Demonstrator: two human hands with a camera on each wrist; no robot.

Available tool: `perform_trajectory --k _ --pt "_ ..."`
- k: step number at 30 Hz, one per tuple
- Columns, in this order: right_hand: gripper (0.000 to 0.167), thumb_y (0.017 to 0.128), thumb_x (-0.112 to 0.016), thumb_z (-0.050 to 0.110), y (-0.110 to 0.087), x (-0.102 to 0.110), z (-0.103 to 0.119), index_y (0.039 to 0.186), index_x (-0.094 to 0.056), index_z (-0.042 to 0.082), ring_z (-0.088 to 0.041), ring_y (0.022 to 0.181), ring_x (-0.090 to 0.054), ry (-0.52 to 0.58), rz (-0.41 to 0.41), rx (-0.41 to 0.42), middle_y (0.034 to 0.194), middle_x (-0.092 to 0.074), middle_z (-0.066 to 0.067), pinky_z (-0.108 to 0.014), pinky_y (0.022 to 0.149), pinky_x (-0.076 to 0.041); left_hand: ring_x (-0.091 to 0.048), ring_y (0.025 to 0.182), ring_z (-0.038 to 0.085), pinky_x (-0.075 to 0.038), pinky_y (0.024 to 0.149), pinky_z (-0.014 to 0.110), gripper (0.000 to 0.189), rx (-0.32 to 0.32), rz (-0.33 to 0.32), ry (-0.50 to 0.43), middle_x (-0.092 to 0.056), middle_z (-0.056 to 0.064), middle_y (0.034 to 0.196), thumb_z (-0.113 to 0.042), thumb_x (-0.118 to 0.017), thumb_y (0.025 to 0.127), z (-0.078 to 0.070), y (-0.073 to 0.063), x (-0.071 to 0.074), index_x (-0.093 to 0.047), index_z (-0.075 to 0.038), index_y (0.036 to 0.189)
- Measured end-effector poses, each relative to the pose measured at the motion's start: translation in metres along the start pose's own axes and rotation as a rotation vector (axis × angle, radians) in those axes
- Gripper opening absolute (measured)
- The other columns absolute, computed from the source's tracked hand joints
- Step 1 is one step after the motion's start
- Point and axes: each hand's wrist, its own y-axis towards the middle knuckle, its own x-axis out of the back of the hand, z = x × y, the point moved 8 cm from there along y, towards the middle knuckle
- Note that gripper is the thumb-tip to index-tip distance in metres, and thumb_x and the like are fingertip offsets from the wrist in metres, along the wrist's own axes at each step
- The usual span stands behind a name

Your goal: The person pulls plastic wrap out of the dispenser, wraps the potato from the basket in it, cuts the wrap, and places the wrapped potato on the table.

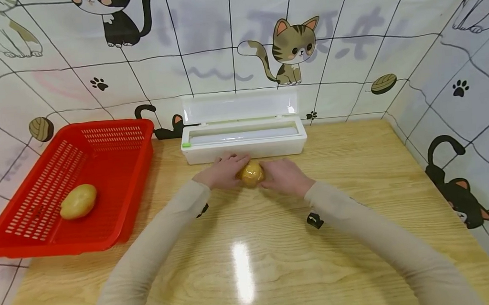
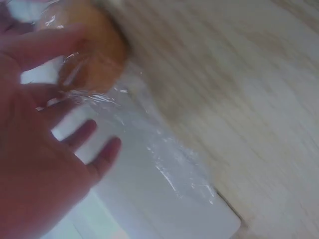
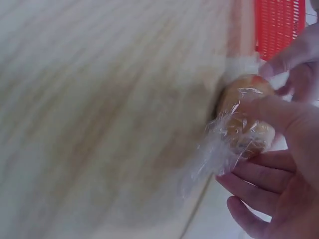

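A yellow-brown potato [image 1: 252, 173] covered in shiny cling film lies between my two hands, just in front of the white dispenser box. My left hand [image 1: 225, 171] holds its left side; in the left wrist view the thumb lies across it, and the last fingers are spread apart. From the other side my right hand [image 1: 285, 175] grips it, thumb on top and fingers beneath in the right wrist view. Loose cling film [image 2: 169, 154] trails from the potato past the left fingers. Another crumpled flap of film [image 3: 219, 147] sticks out near the right fingers.
Behind the hands stands the white cling film dispenser [image 1: 244, 148], its lid [image 1: 241, 107] raised and a roll inside. To the left, a red plastic basket [image 1: 121, 200] contains one bare potato [image 1: 78, 202]. A cat-patterned sheet [image 1: 208, 74] backs the wooden table [image 1: 288, 273].
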Motion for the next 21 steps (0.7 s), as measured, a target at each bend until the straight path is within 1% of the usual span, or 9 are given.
perform_trajectory --k 1,3,5,8,10,13,17,19,21 --pt "0.044 0.083 -0.076 0.03 0.0 -0.003 -0.001 0.111 -0.06 0.001 -0.027 0.088 -0.065 -0.005 0.005 -0.009 0.097 -0.067 -0.011 -0.041 0.079 -0.051 -0.021 0.14 0.036 -0.021 0.108 0.06 0.075 -0.003 -0.015 -0.018 -0.026 0.012 0.155 -0.028 -0.063 0.094 -0.001 -0.001 0.002 -0.021 -0.006 0.153" --pt "0.035 0.082 -0.078 0.03 0.0 -0.006 0.0 0.099 -0.061 0.005 -0.022 0.072 -0.063 -0.023 0.008 -0.025 0.08 -0.064 -0.004 -0.039 0.066 -0.051 -0.029 0.135 0.036 -0.028 0.107 0.054 0.068 0.005 -0.076 -0.048 -0.034 0.017 0.149 -0.024 -0.064 0.094 -0.002 -0.004 0.009 -0.03 -0.004 0.149" --pt "0.033 0.081 -0.078 0.03 -0.001 -0.007 0.003 0.093 -0.059 0.006 -0.019 0.065 -0.059 -0.043 0.004 -0.038 0.073 -0.06 -0.001 -0.037 0.059 -0.05 -0.042 0.123 0.034 -0.036 0.102 0.048 0.053 0.032 -0.156 -0.087 -0.044 0.021 0.136 -0.02 -0.061 0.095 -0.005 -0.008 0.016 -0.042 -0.001 0.141" --pt "0.034 0.08 -0.08 0.029 -0.003 -0.005 0.008 0.093 -0.058 0.006 -0.019 0.063 -0.059 -0.05 0.0 -0.036 0.073 -0.06 -0.002 -0.036 0.057 -0.05 -0.054 0.093 0.028 -0.048 0.084 0.039 0.034 0.074 -0.234 -0.14 -0.049 0.018 0.113 -0.021 -0.056 0.099 -0.011 -0.012 0.02 -0.053 0.0 0.126" --pt "0.039 0.08 -0.08 0.031 -0.004 -0.005 0.009 0.098 -0.059 0.004 -0.019 0.065 -0.06 -0.035 0.008 -0.043 0.075 -0.061 -0.003 -0.035 0.057 -0.051 -0.054 0.08 0.025 -0.05 0.072 0.036 0.032 0.1 -0.234 -0.144 -0.048 0.017 0.107 -0.024 -0.054 0.1 -0.015 -0.012 0.016 -0.055 -0.002 0.123" --pt "0.046 0.078 -0.08 0.038 -0.008 -0.007 0.003 0.099 -0.06 0.003 -0.02 0.068 -0.059 0.057 0.051 -0.123 0.077 -0.062 -0.005 -0.035 0.057 -0.049 -0.053 0.073 0.022 -0.05 0.064 0.033 0.034 0.131 -0.203 -0.155 -0.045 0.015 0.108 -0.029 -0.054 0.1 -0.016 -0.009 0.009 -0.054 -0.007 0.125" --pt "0.045 0.077 -0.079 0.045 -0.018 -0.015 -0.009 0.086 -0.058 0.006 -0.019 0.063 -0.051 0.157 0.156 -0.269 0.071 -0.057 -0.004 -0.034 0.052 -0.042 -0.051 0.076 0.023 -0.048 0.068 0.034 0.035 0.14 -0.186 -0.2 -0.045 0.015 0.11 -0.025 -0.058 0.098 -0.013 -0.009 0.01 -0.054 -0.008 0.129" --pt "0.044 0.077 -0.078 0.044 -0.022 -0.02 -0.009 0.081 -0.055 0.008 -0.018 0.06 -0.049 0.173 0.205 -0.295 0.069 -0.055 -0.003 -0.032 0.051 -0.039 -0.051 0.08 0.024 -0.047 0.07 0.035 0.035 0.129 -0.171 -0.233 -0.044 0.015 0.112 -0.023 -0.06 0.097 -0.013 -0.01 0.012 -0.054 -0.008 0.128" --pt "0.041 0.078 -0.078 0.041 -0.026 -0.024 -0.006 0.082 -0.054 0.008 -0.017 0.06 -0.05 0.215 0.233 -0.295 0.07 -0.055 -0.002 -0.031 0.051 -0.039 -0.05 0.084 0.025 -0.047 0.073 0.036 0.037 0.118 -0.149 -0.263 -0.043 0.017 0.114 -0.021 -0.061 0.096 -0.012 -0.01 0.013 -0.053 -0.007 0.13"
